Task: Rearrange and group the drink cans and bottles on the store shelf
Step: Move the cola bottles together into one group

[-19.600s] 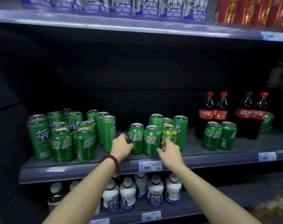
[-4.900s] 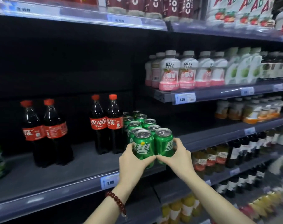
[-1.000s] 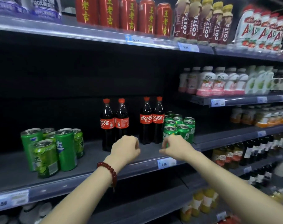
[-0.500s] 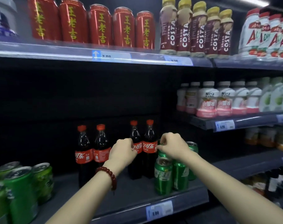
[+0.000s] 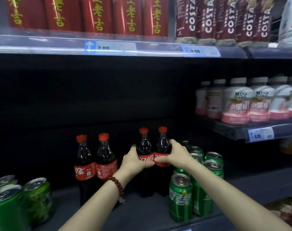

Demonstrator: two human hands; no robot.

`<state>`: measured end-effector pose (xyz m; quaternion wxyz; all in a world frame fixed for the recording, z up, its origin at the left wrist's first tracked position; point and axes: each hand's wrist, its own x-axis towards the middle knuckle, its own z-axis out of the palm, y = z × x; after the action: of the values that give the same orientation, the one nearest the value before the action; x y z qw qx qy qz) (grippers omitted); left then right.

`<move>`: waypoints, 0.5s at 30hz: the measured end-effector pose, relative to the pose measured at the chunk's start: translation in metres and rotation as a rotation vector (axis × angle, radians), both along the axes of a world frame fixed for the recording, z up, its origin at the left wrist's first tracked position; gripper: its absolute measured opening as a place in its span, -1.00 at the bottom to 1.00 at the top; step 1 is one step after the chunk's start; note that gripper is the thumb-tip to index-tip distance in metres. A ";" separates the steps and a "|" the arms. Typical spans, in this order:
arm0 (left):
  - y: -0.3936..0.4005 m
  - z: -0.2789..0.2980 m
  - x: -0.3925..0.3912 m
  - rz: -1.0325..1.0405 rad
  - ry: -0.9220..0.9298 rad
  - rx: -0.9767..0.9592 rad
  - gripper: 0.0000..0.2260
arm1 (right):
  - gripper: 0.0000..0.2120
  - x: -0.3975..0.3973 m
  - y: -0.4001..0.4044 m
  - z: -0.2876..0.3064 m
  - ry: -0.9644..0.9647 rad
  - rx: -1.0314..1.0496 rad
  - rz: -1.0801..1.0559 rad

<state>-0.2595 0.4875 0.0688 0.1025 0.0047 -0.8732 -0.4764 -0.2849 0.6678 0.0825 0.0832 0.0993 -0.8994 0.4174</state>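
Two cola bottles with red caps stand side by side at the middle of the dark shelf (image 5: 150, 212). My left hand (image 5: 133, 161) grips the left one (image 5: 144, 144) at its red label. My right hand (image 5: 175, 155) grips the right one (image 5: 162, 141) the same way, thumb on the label. Another pair of cola bottles (image 5: 95, 164) stands just to the left, apart from my hands. Several green Sprite cans (image 5: 180, 195) are grouped to the right of the held bottles, under my right forearm.
More green cans (image 5: 16, 200) sit at the shelf's left front. Red herbal tea cans (image 5: 95, 14) and Costa bottles (image 5: 225, 19) line the shelf above. White and pink bottles (image 5: 238, 104) fill a higher shelf at right. The shelf's dark back wall is close behind.
Both hands rose from the shelf front and the green cans to the right pair of cola bottles and closed round them. The camera moved closer and tilted up.
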 end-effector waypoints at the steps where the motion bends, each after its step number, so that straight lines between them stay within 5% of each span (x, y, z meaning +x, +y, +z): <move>1: 0.000 -0.003 -0.001 0.006 0.027 0.029 -0.44 | -0.38 0.000 0.000 -0.002 0.003 -0.031 0.002; 15: -0.011 -0.017 0.036 0.119 0.241 0.090 -0.44 | -0.39 0.032 -0.024 -0.005 0.152 -0.118 -0.072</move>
<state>-0.2239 0.4770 0.0518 0.2342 0.0039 -0.8305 -0.5053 -0.2526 0.6442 0.0773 0.1719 0.0931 -0.8673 0.4578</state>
